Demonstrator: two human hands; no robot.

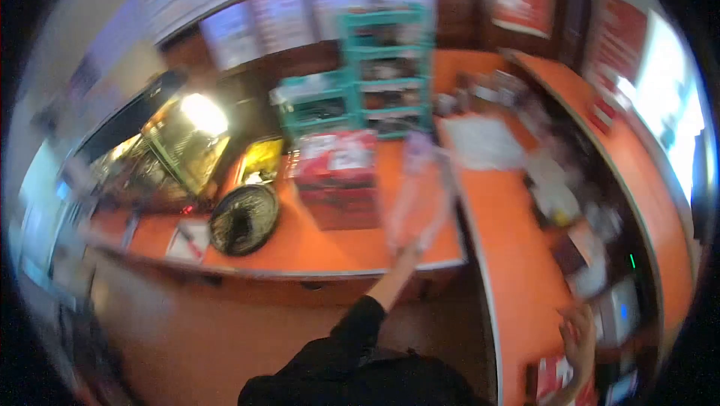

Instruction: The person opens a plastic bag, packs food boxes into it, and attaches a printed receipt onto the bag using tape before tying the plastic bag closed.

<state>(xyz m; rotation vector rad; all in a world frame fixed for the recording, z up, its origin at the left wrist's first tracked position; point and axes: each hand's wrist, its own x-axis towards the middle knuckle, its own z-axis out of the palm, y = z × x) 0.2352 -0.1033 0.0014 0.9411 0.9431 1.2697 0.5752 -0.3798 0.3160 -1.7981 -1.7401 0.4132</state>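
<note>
up front, the left hand (405, 252) has its fingers clenched on a clear plastic bag (418, 188) raised over the orange worktop (330, 245); the right hand (579, 335) rests low right, grip too blurred to tell.

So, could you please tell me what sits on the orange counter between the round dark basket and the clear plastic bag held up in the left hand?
In the head view, a red box stands between the basket and the bag.
</note>
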